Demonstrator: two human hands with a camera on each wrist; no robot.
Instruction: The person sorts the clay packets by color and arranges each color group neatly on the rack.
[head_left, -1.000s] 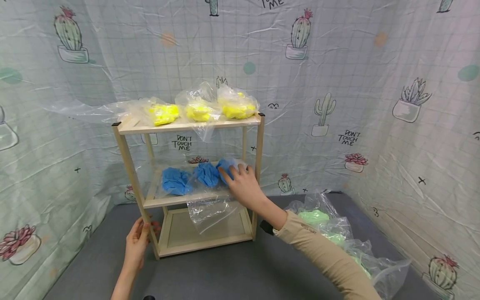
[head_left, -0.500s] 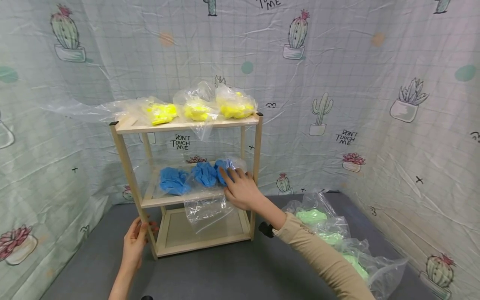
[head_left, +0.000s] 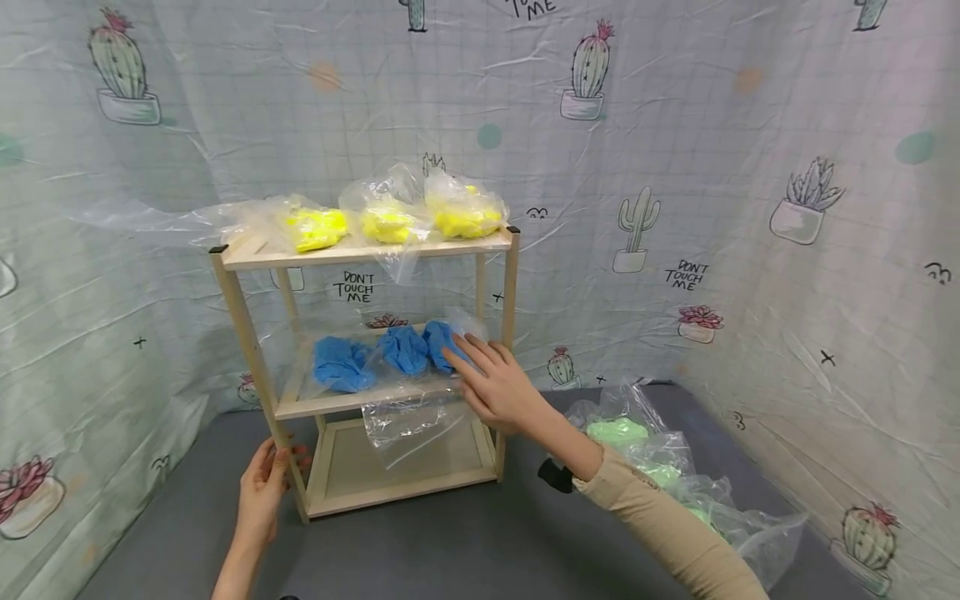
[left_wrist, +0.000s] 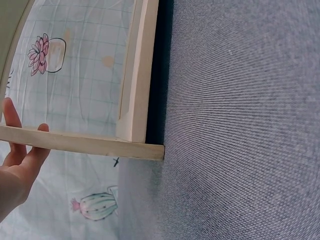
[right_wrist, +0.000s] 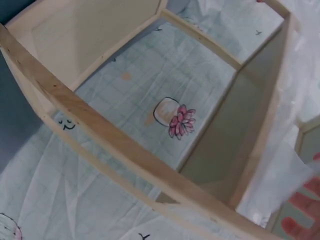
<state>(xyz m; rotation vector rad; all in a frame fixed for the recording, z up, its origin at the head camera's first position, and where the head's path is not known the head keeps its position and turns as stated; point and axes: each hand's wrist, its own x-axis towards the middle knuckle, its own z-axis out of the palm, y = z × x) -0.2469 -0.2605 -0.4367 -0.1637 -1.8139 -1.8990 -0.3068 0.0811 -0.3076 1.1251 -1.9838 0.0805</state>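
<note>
A small wooden shelf rack (head_left: pixel 390 404) with three levels stands on a dark grey surface. My left hand (head_left: pixel 261 490) holds its front left post (left_wrist: pixel 82 144) low down, fingers and thumb on either side of the wood. On the middle level lie three clear plastic bags with crumpled blue contents: a left blue bundle (head_left: pixel 341 365), a middle one (head_left: pixel 403 350) and a right one (head_left: pixel 438 343). Fingers extended, my right hand (head_left: pixel 498 387) is at the right bundle's edge; whether it touches the bag cannot be told. The right wrist view catches only blurred fingertips (right_wrist: pixel 302 202) beside clear plastic.
Three clear bags with yellow contents (head_left: pixel 390 223) sit on the rack's top level. A loose bag end (head_left: pixel 408 429) hangs over the middle level's front. To the right, bags with pale green contents (head_left: pixel 618 431) lie on the surface (head_left: pixel 420 550). Cactus-print cloth (head_left: pixel 675 125) surrounds everything.
My right hand has drawn back slightly to the right and down from the right blue bundle, its fingers straighter, uncovering more of it. My left hand keeps its hold on the post.
</note>
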